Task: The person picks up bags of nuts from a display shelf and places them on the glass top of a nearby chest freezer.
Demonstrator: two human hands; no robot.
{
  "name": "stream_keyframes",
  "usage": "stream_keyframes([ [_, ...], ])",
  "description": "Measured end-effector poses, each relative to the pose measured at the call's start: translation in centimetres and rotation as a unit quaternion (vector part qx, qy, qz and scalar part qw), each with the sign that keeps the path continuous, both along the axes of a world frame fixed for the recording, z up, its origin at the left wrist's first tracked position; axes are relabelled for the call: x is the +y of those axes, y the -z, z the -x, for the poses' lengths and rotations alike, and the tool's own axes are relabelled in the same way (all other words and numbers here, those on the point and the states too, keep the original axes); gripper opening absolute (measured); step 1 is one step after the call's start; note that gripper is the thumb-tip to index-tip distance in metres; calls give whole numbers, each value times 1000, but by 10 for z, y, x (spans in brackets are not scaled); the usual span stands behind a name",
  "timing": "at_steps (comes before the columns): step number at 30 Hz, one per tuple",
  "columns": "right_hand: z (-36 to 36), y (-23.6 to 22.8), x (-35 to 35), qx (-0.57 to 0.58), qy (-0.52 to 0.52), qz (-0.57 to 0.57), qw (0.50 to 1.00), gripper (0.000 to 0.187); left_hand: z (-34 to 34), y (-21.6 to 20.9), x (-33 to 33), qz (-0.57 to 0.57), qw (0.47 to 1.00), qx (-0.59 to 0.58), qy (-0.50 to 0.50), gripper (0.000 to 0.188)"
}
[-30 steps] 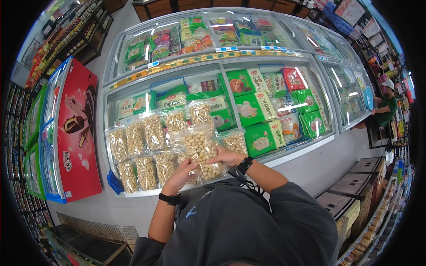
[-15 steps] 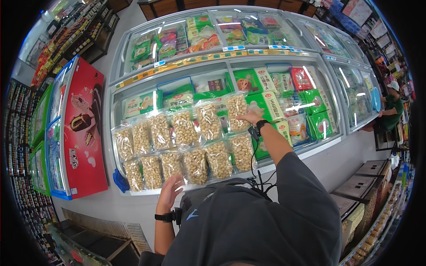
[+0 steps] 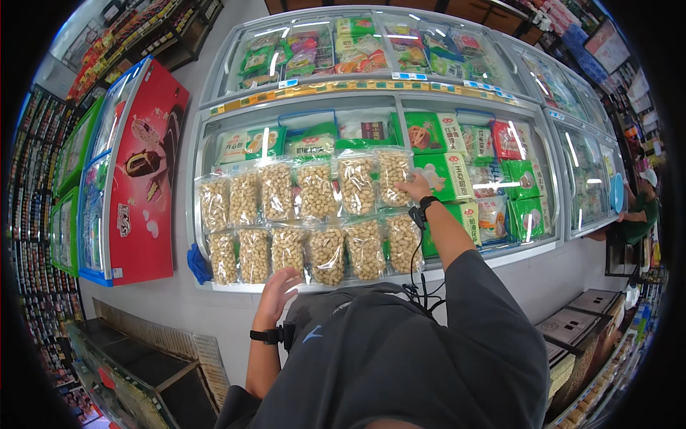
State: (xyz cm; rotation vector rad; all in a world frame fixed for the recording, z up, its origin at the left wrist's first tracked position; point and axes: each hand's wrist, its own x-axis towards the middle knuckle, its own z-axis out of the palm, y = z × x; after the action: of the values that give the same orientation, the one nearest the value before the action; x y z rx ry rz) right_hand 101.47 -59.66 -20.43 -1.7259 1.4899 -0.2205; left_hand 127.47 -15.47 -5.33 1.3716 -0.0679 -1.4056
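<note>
Two rows of clear bags of unshelled peanuts lie on the glass lid of a chest freezer (image 3: 493,247). My right hand (image 3: 416,187) is at the right end of the far row, its fingers closed on the right edge of a peanut bag (image 3: 394,175). Close to the freezer's front edge, my left hand (image 3: 276,294) is open with fingers apart, just in front of a near-row peanut bag (image 3: 288,248). It holds nothing, and whether its fingertips touch that bag I cannot tell.
Under the glass are green and white frozen food packs (image 3: 443,175). A red-sided ice cream freezer (image 3: 146,179) stands at the left. A blue cloth or bag (image 3: 199,263) hangs at the front left corner. Another person (image 3: 643,207) is at the far right.
The whole view has shifted, with the freezer now higher and farther right. My right hand stays at the same bag; the bags keep their arrangement. My left hand remains open near the front edge.
</note>
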Motion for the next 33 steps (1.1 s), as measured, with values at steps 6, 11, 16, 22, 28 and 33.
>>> stream_keyframes([
  [6,33,-21,60,-10,22,159,987,58,-16,-1,10,5,1000,-15,26,34],
  [11,78,-47,142,-222,164,-19,961,34,-30,8,29,-9,998,-12,62,32],
  [16,119,-87,231,-311,243,-108,912,23,-38,17,58,-2,995,-23,102,31],
  [22,108,-156,323,-339,261,12,904,21,-42,34,112,-8,986,-40,162,29],
  [28,44,-434,427,-262,-114,397,872,21,-44,40,151,-30,972,-33,231,27],
  [33,17,-561,492,-331,-307,602,659,14,-43,67,152,52,924,-125,357,25],
])
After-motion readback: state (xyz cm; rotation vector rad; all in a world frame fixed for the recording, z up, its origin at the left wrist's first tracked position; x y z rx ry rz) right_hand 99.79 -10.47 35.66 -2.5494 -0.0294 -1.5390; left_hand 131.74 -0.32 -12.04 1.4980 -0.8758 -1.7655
